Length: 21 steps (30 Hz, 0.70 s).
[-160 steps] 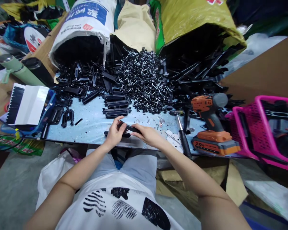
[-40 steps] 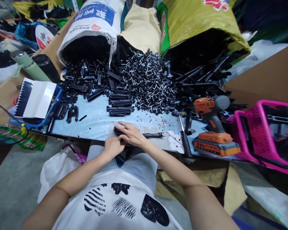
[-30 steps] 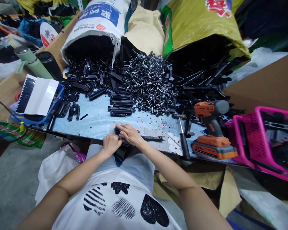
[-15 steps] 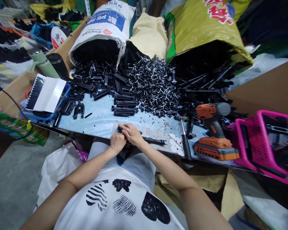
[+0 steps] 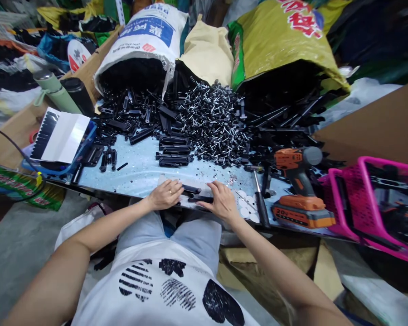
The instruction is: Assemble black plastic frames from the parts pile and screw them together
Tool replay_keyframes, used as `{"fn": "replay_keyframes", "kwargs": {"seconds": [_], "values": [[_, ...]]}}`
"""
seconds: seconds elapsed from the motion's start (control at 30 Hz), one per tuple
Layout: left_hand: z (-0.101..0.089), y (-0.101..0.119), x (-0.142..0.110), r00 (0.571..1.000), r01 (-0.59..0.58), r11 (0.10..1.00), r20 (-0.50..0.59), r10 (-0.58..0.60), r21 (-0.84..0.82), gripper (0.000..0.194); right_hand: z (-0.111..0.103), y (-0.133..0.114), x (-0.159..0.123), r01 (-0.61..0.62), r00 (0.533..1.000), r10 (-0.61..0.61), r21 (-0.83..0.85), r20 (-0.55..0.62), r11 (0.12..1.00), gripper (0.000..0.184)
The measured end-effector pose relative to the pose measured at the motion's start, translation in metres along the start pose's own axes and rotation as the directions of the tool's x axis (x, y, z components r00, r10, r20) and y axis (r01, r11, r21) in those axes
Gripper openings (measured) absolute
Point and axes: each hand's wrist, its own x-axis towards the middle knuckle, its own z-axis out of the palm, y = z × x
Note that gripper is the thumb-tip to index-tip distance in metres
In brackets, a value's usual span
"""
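My left hand (image 5: pixel 166 194) is at the front edge of the bench, fingers curled over the left end of a short black plastic bar (image 5: pixel 191 189). Just below that bar lies a longer black plastic strip (image 5: pixel 204 198). My right hand (image 5: pixel 222 200) has its thumb and fingers around the right end of the strip, and its palm hides part of it. The two black pieces lie close together between my hands; whether they are joined I cannot tell. Behind them is a small stack of black plastic bars (image 5: pixel 175 151).
A pile of black-headed screws (image 5: pixel 216 127) spreads behind the stack. To the right are a hammer (image 5: pixel 261 199), an orange cordless drill (image 5: pixel 301 185) and a pink basket (image 5: pixel 357 199). A blue tray (image 5: pixel 63 168) stands left. Open sacks (image 5: pixel 279 45) line the back.
My hands were together over a black piece and have now moved apart. The right hand has moved right to the strip, which has shifted left beside the bar.
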Motion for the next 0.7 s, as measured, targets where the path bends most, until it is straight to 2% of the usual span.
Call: {"fn": "replay_keyframes", "kwargs": {"seconds": [0.07, 0.1, 0.17, 0.23, 0.3, 0.37, 0.47, 0.53, 0.6, 0.63, 0.7], "values": [[-0.001, -0.008, 0.02, 0.986, -0.136, 0.991, 0.094, 0.136, 0.001, 0.04, 0.002, 0.016, -0.011, -0.003, 0.999, 0.007, -0.093, 0.052, 0.996, 0.062], [-0.001, -0.009, 0.03, 0.98, -0.137, 0.991, 0.148, 0.134, 0.008, 0.042, 0.003, 0.02, -0.013, 0.019, 0.997, -0.011, -0.108, 0.073, 0.994, 0.06], [0.0, -0.01, 0.047, 0.972, -0.047, 0.998, 0.23, 0.038, 0.036, 0.045, 0.001, 0.023, -0.01, 0.071, 0.995, -0.063, -0.104, 0.082, 0.992, 0.061], [0.0, -0.01, 0.054, 0.964, 0.076, 0.996, 0.252, -0.084, 0.041, 0.05, -0.007, 0.02, -0.002, 0.136, 0.988, -0.13, -0.075, 0.089, 0.988, 0.062], [-0.003, -0.01, 0.053, 0.96, 0.167, 0.986, 0.226, -0.165, 0.012, 0.053, -0.018, 0.015, 0.006, 0.211, 0.971, -0.206, -0.03, 0.121, 0.977, 0.063], [-0.008, -0.012, 0.047, 0.965, 0.197, 0.98, 0.181, -0.191, -0.015, 0.054, -0.031, 0.007, 0.013, 0.259, 0.955, -0.255, -0.002, 0.152, 0.966, 0.063], [-0.025, -0.014, 0.033, 0.986, 0.133, 0.991, 0.107, -0.13, -0.028, 0.058, -0.054, -0.009, 0.019, 0.265, 0.956, -0.263, -0.004, 0.128, 0.964, 0.061], [-0.045, -0.009, 0.022, 0.999, 0.038, 0.995, 0.028, -0.036, -0.094, 0.058, -0.072, -0.021, 0.021, 0.316, 0.945, -0.32, 0.074, 0.059, 0.946, 0.061], [-0.068, 0.005, 0.013, 0.995, -0.077, 0.965, -0.082, 0.059, -0.252, 0.058, -0.089, -0.033, 0.024, 0.427, 0.9, -0.433, 0.288, -0.043, 0.857, 0.063], [-0.079, 0.015, 0.009, 0.986, -0.136, 0.923, -0.145, 0.089, -0.36, 0.058, -0.096, -0.039, 0.025, 0.477, 0.87, -0.483, 0.422, -0.101, 0.771, 0.064], [-0.096, 0.038, 0.004, 0.973, -0.186, 0.812, -0.22, 0.073, -0.553, 0.059, -0.105, -0.051, 0.027, 0.501, 0.835, -0.513, 0.657, -0.196, 0.564, 0.062]]}}
